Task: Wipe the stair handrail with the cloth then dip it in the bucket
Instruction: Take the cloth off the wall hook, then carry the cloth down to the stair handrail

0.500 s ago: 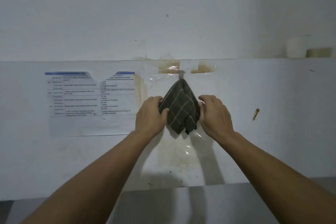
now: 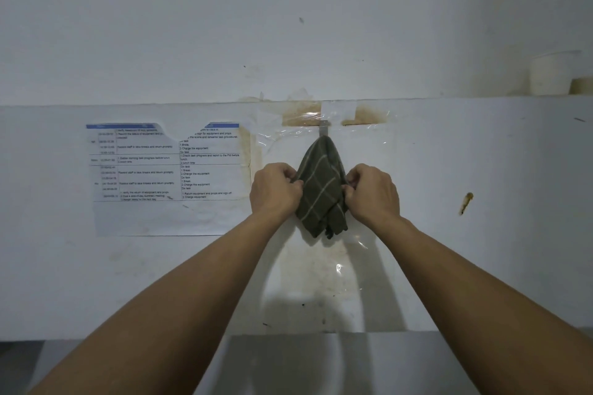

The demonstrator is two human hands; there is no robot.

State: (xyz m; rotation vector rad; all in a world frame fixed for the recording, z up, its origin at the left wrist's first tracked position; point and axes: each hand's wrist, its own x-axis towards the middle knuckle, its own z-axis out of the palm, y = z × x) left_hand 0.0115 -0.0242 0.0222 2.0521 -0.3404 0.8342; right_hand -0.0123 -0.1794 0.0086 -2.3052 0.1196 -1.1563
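Observation:
A dark green cloth (image 2: 322,184) with pale stripes hangs from a small metal hook (image 2: 323,128) on the white wall. My left hand (image 2: 275,189) pinches the cloth's left edge between thumb and fingers. My right hand (image 2: 373,191) pinches its right edge the same way. Both arms reach straight out to the wall. No handrail and no bucket are in view.
A printed schedule sheet (image 2: 167,167) is stuck to the wall left of the cloth. Clear plastic film (image 2: 362,151) with brown tape stains lies behind the hook. A white cup (image 2: 550,74) stands on the ledge at upper right. A rusty screw (image 2: 466,202) sticks out to the right.
Both hands have closed their fingers onto the cloth's edges; before, they rested against its sides. The cloth still hangs from the hook.

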